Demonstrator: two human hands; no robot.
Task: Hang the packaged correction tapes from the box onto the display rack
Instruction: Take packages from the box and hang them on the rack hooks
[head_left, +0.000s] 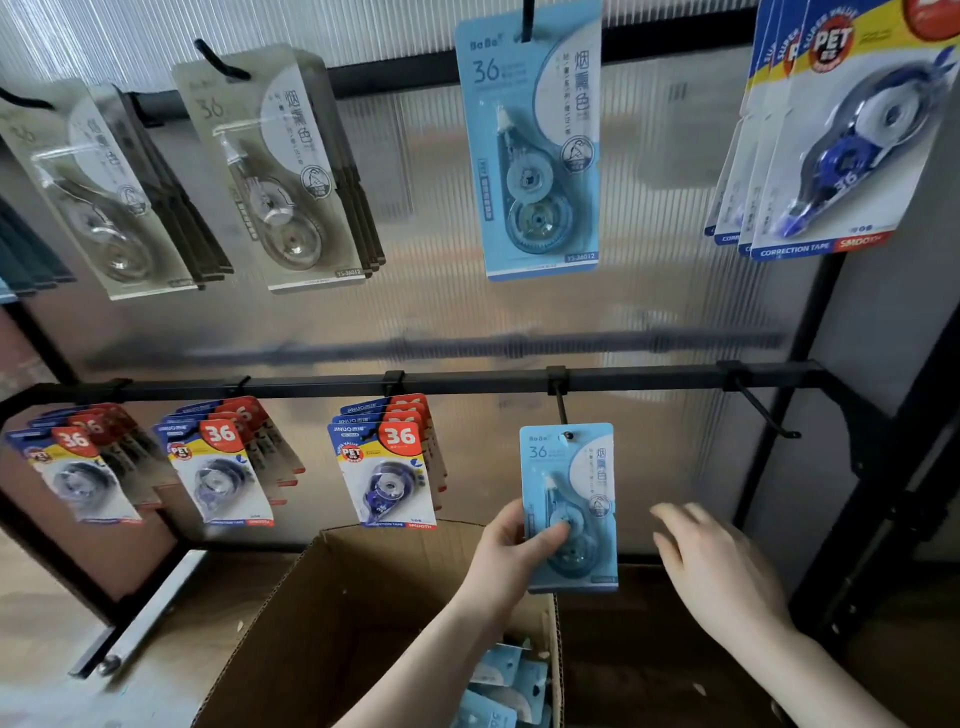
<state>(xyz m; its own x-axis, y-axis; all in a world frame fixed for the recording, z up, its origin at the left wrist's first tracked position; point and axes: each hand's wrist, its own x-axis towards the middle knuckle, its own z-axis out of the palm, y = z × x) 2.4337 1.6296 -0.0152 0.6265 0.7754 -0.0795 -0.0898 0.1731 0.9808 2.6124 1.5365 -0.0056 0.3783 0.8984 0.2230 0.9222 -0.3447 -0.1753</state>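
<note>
We note the left hand (511, 545) pinching a blue correction tape pack (569, 506) at lower centre — its hole sits on the lower rail's hook (562, 410). The right hand (719, 566) hovers beside it, fingers relaxed, holding nothing. More packs lie in the box (332, 613) below.

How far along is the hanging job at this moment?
Done: one light-blue pack hangs on the top rail. In hand: the left hand holds another pack on the lower hook; the right hand holds nothing. Left: more blue packs in the cardboard box.
</note>
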